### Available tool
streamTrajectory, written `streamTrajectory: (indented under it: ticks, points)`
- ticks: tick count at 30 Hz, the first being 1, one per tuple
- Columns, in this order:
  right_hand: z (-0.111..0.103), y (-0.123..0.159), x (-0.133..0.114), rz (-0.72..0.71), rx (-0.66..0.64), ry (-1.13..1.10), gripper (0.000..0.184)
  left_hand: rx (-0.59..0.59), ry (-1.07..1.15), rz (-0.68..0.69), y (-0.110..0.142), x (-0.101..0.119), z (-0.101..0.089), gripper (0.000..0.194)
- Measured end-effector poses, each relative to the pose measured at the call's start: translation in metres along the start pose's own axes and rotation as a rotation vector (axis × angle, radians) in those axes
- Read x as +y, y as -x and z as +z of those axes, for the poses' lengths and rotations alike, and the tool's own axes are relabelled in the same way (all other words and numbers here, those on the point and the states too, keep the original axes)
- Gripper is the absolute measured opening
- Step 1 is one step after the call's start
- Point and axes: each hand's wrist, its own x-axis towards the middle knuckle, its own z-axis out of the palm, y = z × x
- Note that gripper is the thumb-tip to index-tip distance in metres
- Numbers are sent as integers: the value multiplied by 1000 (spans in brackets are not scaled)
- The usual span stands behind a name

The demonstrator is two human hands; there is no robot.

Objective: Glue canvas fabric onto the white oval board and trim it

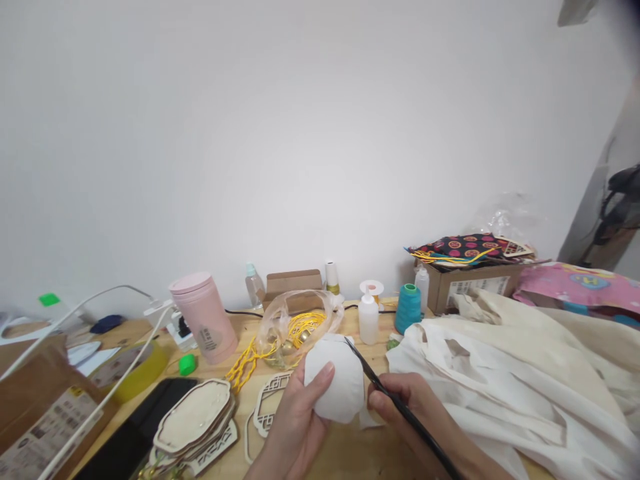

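Note:
My left hand [305, 407] grips a white, roughly round piece [335, 393] that seems covered in cloth, its thumb lying across the front. Between the fingers of my right hand [407, 403] is a slim black pointed tool that looks like tweezers [367, 370]. Their tip meets the top right edge of the white piece. Under and behind my left hand lie thin lattice-cut wooden frames [270, 400], partly hidden. A small white scrap [370, 419] shows on the wooden table [345, 453] below my right fingers.
White cloth [475, 373] is heaped at the right. Behind my hands stand a glue bottle [369, 320], a teal thread spool [408, 310] and a clear bag [300, 307] with yellow cord. Stacked wooden plaques [195, 413], a pink tumbler [205, 320] and a cardboard box [45, 407] occupy the left.

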Motion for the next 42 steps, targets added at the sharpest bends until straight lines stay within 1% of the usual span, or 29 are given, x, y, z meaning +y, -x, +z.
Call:
streamTrajectory:
  ticks: [5, 9, 15, 18, 21, 25, 28, 32, 36, 40, 42]
  points:
    - [-5, -2, -2, 4, -23, 6, 41, -61, -51, 9, -1, 3, -4, 54]
    - [-9, -2, 2, 14, -40, 49, 37, -21, -128, 28, -2, 8, -5, 51]
    - [-5, -2, -1, 79, -38, 10, 34, 14, -103, 52, -6, 12, -6, 52]
    - [-5, -1, -1, 29, -51, -6, 35, 14, -90, 62, -5, 12, -7, 51]
    - [-5, 1, -1, -40, -56, -29, 41, -6, -67, 64, -4, 13, -6, 48]
    - [-4, 3, -2, -36, -70, -84, 46, 5, -13, 53, -6, 11, -8, 49]
    - [-3, 3, 0, -28, -98, -44, 44, 20, 18, 60, -8, 10, -10, 48]
    - [-4, 0, 2, -10, -87, 29, 39, 10, 8, 81, -9, 10, -12, 47]
    - [-3, -2, 4, 0, -84, 69, 37, -3, 3, 59, -5, 12, -8, 50]
    - [-2, -1, 4, -20, -75, 86, 34, 22, 3, 41, -3, 13, -4, 50]
    - [-2, -1, 3, -7, -71, 91, 32, 25, 0, 40, -4, 13, -4, 51]
